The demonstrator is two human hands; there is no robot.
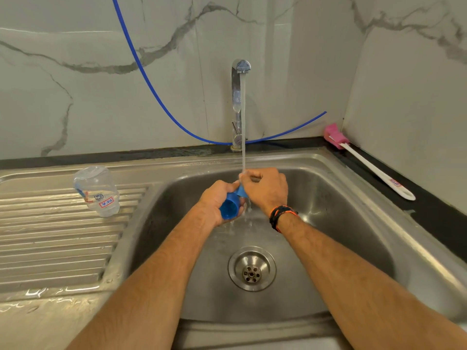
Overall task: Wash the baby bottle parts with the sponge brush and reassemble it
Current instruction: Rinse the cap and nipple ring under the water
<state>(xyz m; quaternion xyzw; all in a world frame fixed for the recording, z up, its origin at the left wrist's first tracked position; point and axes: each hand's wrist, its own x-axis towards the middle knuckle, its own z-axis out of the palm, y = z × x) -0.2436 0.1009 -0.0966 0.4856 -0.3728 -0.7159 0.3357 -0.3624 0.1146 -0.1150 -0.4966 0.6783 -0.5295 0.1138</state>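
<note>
Over the steel sink (353, 223), my left hand (217, 198) grips a blue bottle cap (229, 208), its open end facing me. My right hand (265, 188) pinches a small clear part, likely the teat with a blue ring (241, 191), under the running water from the tap (238, 102). The clear bottle body (97, 190) stands upside down on the ribbed drainboard at the left. The sponge brush (358, 157), pink head and white handle, lies on the dark counter at the right, away from both hands.
The drain (252, 269) sits in the basin below my hands. A blue hose (156, 89) hangs along the marble wall behind the tap. The ribbed drainboard (55, 236) is wet. A wall corner closes off the right side.
</note>
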